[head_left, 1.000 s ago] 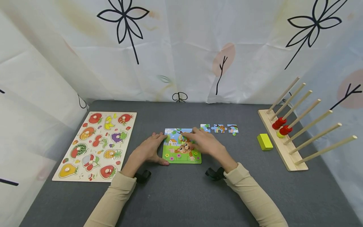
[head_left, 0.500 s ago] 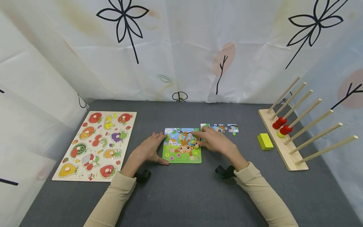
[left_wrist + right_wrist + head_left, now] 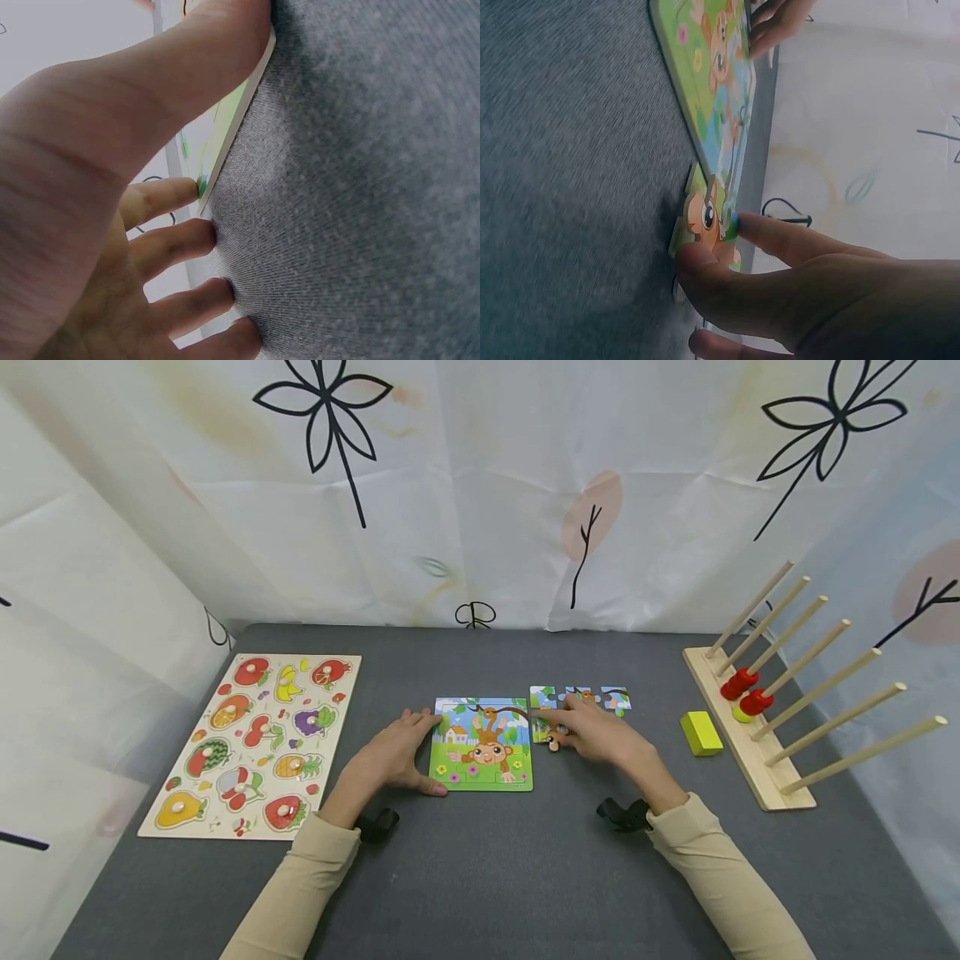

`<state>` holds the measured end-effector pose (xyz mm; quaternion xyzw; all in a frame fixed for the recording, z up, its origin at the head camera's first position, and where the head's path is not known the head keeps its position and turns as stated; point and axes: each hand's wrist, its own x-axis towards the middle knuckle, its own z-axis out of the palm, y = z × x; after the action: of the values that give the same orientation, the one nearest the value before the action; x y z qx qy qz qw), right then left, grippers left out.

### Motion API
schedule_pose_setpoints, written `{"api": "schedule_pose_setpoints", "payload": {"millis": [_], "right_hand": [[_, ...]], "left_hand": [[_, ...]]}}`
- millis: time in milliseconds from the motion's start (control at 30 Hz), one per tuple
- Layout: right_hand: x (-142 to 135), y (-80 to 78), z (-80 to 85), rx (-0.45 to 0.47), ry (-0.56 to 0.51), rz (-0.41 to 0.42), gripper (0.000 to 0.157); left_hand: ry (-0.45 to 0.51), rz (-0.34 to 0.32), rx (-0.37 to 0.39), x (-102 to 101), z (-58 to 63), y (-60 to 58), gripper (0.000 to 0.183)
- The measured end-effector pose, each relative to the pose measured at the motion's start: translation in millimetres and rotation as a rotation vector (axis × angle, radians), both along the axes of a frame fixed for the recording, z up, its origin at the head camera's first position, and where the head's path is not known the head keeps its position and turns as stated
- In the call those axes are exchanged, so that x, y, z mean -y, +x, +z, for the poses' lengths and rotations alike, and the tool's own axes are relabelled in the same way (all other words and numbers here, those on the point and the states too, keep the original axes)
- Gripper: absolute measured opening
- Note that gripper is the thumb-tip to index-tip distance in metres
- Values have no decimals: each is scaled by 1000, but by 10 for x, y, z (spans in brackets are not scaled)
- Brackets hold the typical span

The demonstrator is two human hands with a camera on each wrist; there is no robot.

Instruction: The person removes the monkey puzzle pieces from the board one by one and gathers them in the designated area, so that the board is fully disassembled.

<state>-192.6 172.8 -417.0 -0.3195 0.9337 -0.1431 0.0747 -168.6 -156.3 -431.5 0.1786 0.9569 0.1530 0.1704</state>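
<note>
The square puzzle board [image 3: 480, 752], with a monkey picture, lies flat on the grey table. My left hand [image 3: 393, 752] rests along its left side, index fingertip at the upper part and thumb at the near corner, fingers fairly straight. To the right of the board, my right hand [image 3: 592, 731] pinches a puzzle piece with a monkey face [image 3: 705, 215] between thumb and fingers. This piece is just above other pieces and partly hidden by the hand. Loose puzzle pieces [image 3: 617, 697] lie in a row behind the right hand.
A fruit peg board [image 3: 262, 752] lies at the left. At the right stand a wooden base with several upright pegs [image 3: 757, 743] and red beads [image 3: 753, 703]. A yellow block [image 3: 701, 735] lies beside that base. A patterned white curtain [image 3: 480, 493] hangs behind the table.
My right hand has moved off the puzzle board to the right, carrying the monkey-face piece over to the loose pieces. The monkey picture on the board is now uncovered. The left hand stays put.
</note>
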Motion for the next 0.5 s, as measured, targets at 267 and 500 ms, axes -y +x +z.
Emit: {"api": "schedule_pose_setpoints", "payload": {"millis": [267, 500], "right_hand": [[-184, -3, -19, 4, 6, -20, 42], [-310, 19, 30, 84, 53, -88, 44]], "left_hand": [[0, 2, 2, 4, -16, -4, 117], [-5, 2, 8, -1, -14, -8, 116]]}}
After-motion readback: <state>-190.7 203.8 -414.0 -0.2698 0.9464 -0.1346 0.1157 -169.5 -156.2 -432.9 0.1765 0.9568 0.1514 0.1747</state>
